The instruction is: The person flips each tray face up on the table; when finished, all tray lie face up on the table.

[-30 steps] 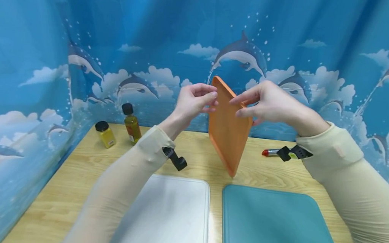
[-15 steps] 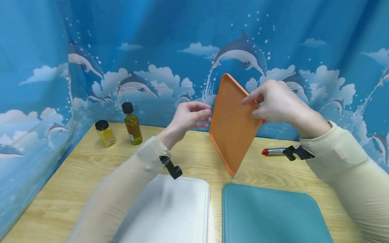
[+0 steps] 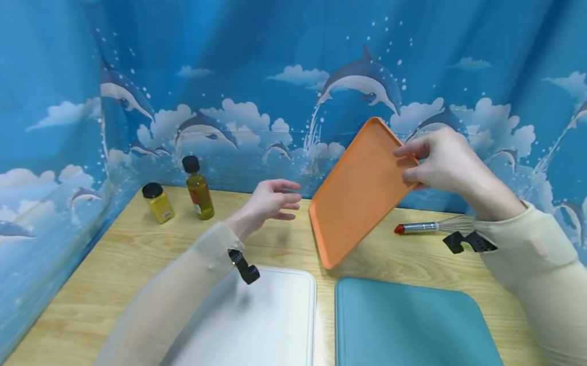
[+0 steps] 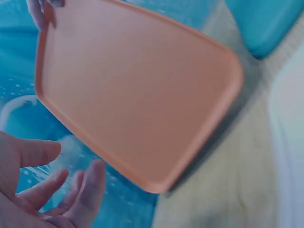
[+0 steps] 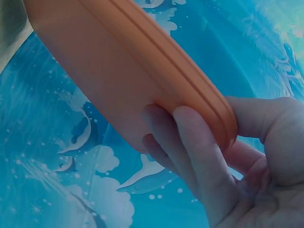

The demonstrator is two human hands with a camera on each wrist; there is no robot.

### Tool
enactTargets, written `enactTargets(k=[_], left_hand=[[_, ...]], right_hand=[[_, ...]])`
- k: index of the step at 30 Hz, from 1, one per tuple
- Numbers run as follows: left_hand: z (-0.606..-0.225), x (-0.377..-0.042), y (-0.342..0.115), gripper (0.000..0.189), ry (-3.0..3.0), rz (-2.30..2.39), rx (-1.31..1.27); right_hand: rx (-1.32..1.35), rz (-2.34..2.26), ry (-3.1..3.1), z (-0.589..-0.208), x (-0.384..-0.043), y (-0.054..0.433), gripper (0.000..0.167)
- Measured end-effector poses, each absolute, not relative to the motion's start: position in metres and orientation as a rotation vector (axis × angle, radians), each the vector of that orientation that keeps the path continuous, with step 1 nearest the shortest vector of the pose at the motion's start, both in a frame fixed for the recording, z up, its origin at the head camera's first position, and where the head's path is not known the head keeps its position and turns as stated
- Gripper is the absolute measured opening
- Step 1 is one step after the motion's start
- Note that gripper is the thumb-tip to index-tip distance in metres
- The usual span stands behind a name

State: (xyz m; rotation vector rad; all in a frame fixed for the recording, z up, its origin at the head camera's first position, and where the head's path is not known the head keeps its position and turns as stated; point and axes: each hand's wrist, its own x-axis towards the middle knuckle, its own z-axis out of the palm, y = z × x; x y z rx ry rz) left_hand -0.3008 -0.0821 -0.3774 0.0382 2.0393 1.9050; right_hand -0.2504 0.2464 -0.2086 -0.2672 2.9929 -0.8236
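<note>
My right hand (image 3: 442, 163) pinches an orange tray (image 3: 362, 194) by its upper right edge and holds it tilted, with the flat inner face towards me. In the right wrist view, the thumb lies on one side of the tray's rim (image 5: 185, 76) and the fingers on the other. The tray's lowest corner hangs at or just above the table; I cannot tell whether it touches. To the left of the tray is my left hand (image 3: 271, 199), its fingers loosely spread and holding nothing. The left wrist view shows a gap between those fingers (image 4: 90, 190) and the tray.
A white tray (image 3: 261, 330) and a teal tray (image 3: 415, 342) lie side by side at the front of the wooden table (image 3: 109, 283). Back left stand an oil bottle (image 3: 200, 193) and a yellow jar (image 3: 159, 204). A whisk (image 3: 424, 228) lies at the right, partly behind my wrist.
My right hand has moved right, tilting the orange tray so its face turns more towards me. My left hand has come away from the tray, down and left, with its fingers spreading.
</note>
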Motion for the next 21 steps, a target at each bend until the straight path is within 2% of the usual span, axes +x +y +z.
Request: enactTargets(k=[12,21], left_hand=[[-0.403,-0.298,-0.088,0.067,2.042,1.732,-0.072],[-0.422,-0.301,-0.093,0.065,1.925,1.840,-0.119]], right_hand=[[-0.243,-1.094,2.912,-0.236,-0.236,0.262,0.048],[-0.223,-1.335,2.825,-0.257,-0.231,0.262,0.050]])
